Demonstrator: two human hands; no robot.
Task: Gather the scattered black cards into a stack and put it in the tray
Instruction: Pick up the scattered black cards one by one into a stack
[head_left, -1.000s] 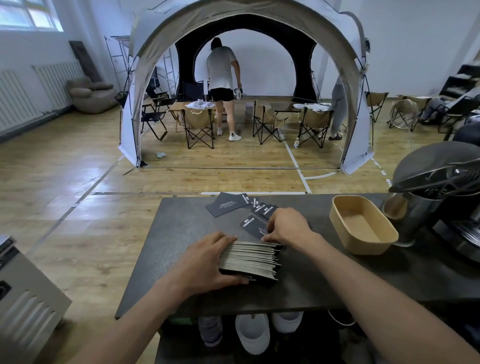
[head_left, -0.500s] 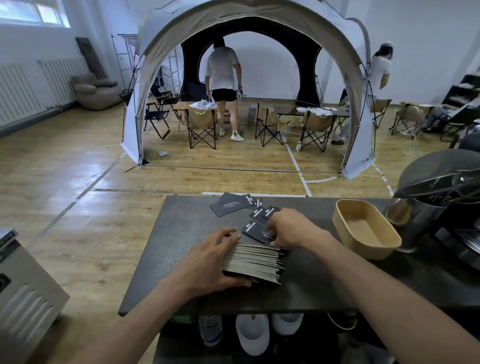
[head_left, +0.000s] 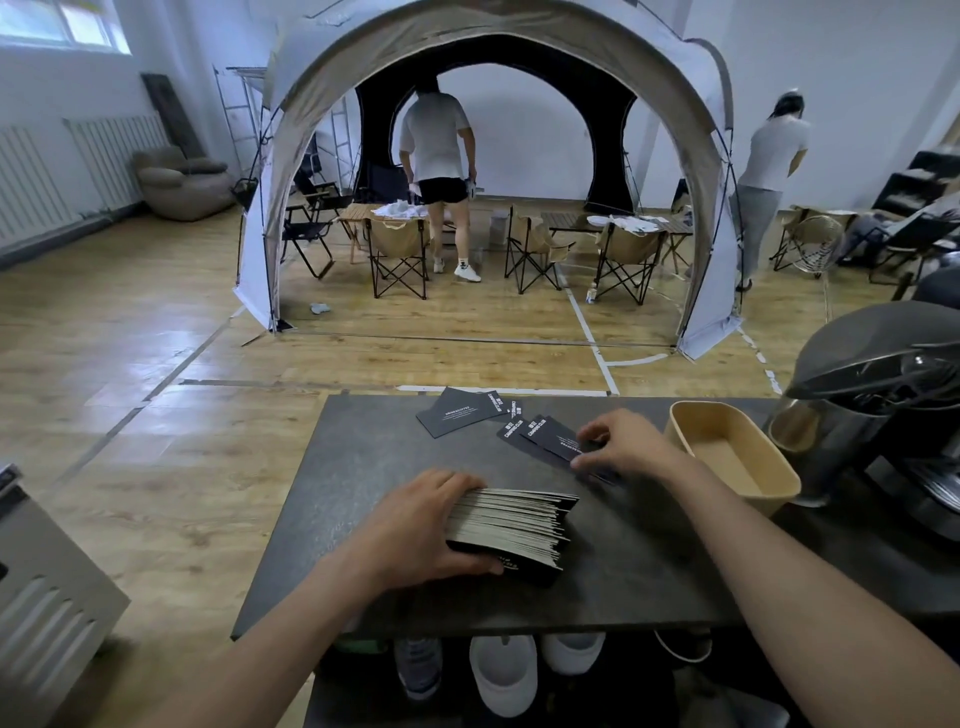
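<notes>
A thick stack of black cards (head_left: 511, 525) lies on the dark table (head_left: 649, 566), its pale edges fanned toward me. My left hand (head_left: 421, 525) grips the stack's left side, thumb curled under the front edge. Several loose black cards (head_left: 540, 436) lie spread behind the stack, and a couple more loose cards (head_left: 460, 413) rest near the table's far edge. My right hand (head_left: 623, 447) rests on the right end of the spread cards with fingers curled, pinching them. The tan oval tray (head_left: 779, 486) stands empty to the right of that hand.
A dark machine with a metal cup (head_left: 872, 395) crowds the table's right end beside the tray. White cups (head_left: 501, 675) sit on a shelf below the table. Two people stand far off by a tent (head_left: 493, 62) with folding chairs.
My right hand has moved away from the stack, back and to the right onto the loose cards. The left hand still holds the stack. The camera tilted up slightly.
</notes>
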